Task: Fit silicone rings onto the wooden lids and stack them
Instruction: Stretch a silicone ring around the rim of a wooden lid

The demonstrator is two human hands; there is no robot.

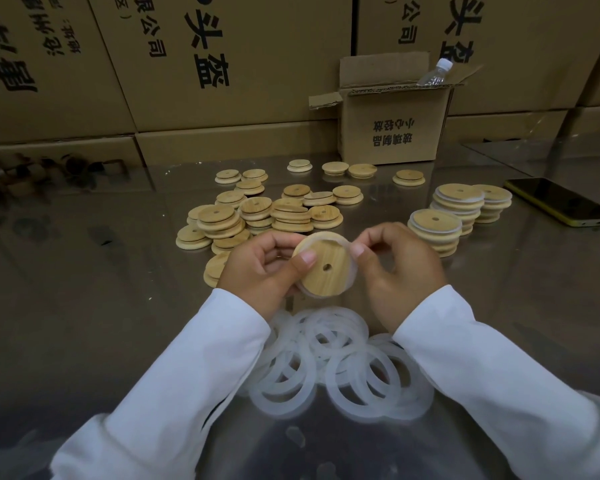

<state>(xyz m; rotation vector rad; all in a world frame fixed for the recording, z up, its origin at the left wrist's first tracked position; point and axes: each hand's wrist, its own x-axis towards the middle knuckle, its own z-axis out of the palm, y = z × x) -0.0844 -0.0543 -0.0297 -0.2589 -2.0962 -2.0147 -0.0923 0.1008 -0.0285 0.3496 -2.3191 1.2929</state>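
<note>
Fingers (307,256) pinching round wooden lid (328,280), holed — translucent ring (343,241)

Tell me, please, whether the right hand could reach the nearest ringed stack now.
Probably yes: the stack stands just beyond the right hand, nothing between, though its fingers pinch the ring on the lid.

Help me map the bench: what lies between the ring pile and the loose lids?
Head view: the left hand holding one lid, the right hand pinching its ring.
</note>
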